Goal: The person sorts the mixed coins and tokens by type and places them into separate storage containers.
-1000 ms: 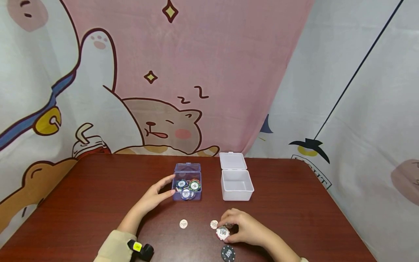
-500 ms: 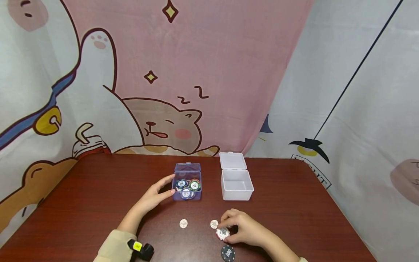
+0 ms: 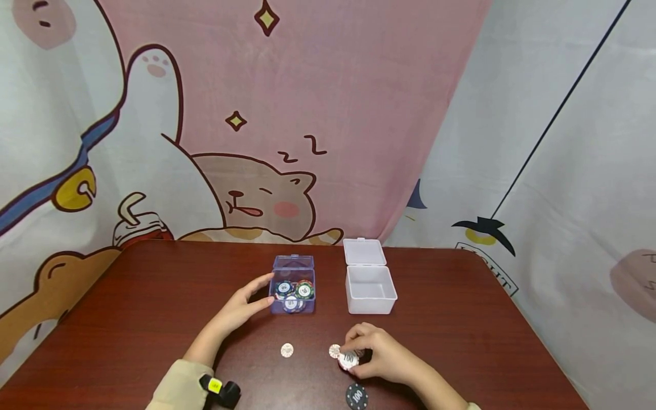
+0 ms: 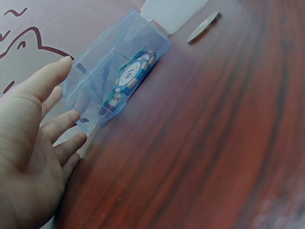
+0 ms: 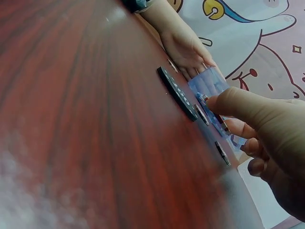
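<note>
In the head view, my right hand (image 3: 381, 354) pinches a white poker chip (image 3: 349, 360) marked 100 between thumb and fingers. The right wrist view has that chip (image 5: 222, 124) nearly edge-on, just over the table. Close to these fingers lies a small pale chip (image 3: 335, 351), and a black poker chip (image 3: 357, 397) marked 100 is nearer the front edge. My left hand (image 3: 245, 302) rests its extended fingers against the left side of a translucent blue box (image 3: 277, 307). Several poker chips (image 4: 131, 74) lie inside that box, its lid tipped back.
To the right of the blue box stands a white box (image 3: 371, 306) with its lid raised. Another small pale chip (image 3: 287, 350) lies in front of the blue box on the brown table (image 3: 461, 319). A printed cloth (image 3: 359, 114) hangs behind the table.
The white chip in my right hand has moved slightly away from the table's front edge. My left hand and both boxes stay as they were.
</note>
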### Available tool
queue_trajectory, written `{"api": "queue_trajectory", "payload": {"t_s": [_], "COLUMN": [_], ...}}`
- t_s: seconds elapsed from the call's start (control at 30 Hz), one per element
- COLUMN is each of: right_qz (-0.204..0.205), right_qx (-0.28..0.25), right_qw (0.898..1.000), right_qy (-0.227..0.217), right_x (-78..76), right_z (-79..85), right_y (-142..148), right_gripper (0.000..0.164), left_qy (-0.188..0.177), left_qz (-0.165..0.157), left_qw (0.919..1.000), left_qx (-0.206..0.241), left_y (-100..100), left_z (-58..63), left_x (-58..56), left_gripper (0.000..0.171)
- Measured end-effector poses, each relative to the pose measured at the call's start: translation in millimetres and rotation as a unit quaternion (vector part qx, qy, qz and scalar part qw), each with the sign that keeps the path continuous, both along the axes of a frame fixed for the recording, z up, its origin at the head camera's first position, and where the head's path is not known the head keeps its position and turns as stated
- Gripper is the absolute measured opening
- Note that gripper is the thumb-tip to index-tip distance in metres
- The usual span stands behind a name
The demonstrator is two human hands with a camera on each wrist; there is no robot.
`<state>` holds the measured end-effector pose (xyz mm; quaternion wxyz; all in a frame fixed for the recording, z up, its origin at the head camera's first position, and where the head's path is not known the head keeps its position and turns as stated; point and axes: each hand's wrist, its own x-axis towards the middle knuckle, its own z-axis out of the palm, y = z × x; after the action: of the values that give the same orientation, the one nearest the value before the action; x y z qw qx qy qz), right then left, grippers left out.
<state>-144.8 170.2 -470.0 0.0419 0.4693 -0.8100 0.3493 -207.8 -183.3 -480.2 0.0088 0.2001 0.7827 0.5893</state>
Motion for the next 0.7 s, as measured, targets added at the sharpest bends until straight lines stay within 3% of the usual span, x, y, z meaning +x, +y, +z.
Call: {"api": "queue_trajectory", "payload": {"t_s": [0.5,0.7], "right_qz": [-0.029,-0.038], "right_qx": [-0.003,-0.004], "right_qw": [1.0,0.999], "right_qy": [-0.003,-0.014], "right_x": [-8.8,-14.8], "right_z": [12.1,17.9], "right_y": [-15.0,-24.3], "right_gripper": [0.036,0.033], "left_qy": [-0.018,-0.015], "left_qz": [0.008,0.0], "left_qw": [0.9997,0.9998], "left_qx": [-0.01,-0.011], "left_y": [0.4,4.5], "left_z": [3.0,24.0], "left_x": [1.3,11.4], "left_gripper": [0.061,0.058]}}
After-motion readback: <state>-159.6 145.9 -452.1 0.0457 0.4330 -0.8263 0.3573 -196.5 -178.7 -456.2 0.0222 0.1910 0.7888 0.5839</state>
